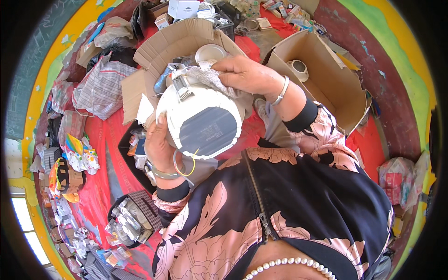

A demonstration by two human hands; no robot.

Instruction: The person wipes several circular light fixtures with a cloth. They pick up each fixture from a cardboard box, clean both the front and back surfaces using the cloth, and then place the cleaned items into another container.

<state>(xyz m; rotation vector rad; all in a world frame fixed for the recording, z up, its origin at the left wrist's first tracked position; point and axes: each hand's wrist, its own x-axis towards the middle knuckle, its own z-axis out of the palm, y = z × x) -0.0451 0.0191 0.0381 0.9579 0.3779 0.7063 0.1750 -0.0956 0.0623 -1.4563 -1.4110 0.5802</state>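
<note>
My left hand (161, 144) grips the left edge of a white round fixture (170, 116), thumb up on its rim and the other fingers partly hidden. The fixture is tilted, its dark flat panel facing me, with a metal-looking clip or connector (181, 86) and thin wires on its upper side. A yellow wire (193, 163) loops down by my left wrist. My right hand (247, 74) pinches a crumpled grey cloth (210, 78) against the fixture's upper edge. Just beyond my right fingertips is a white round cup-like piece (210, 53), by the open cardboard box (177, 39).
At right stands another open cardboard box (340, 93) with a small white round fixture (297, 69) inside. A basket of packaged parts (130, 219) sits at lower left. Plaid bags (102, 86) line the left side, and red sheeting (100, 177) covers the floor.
</note>
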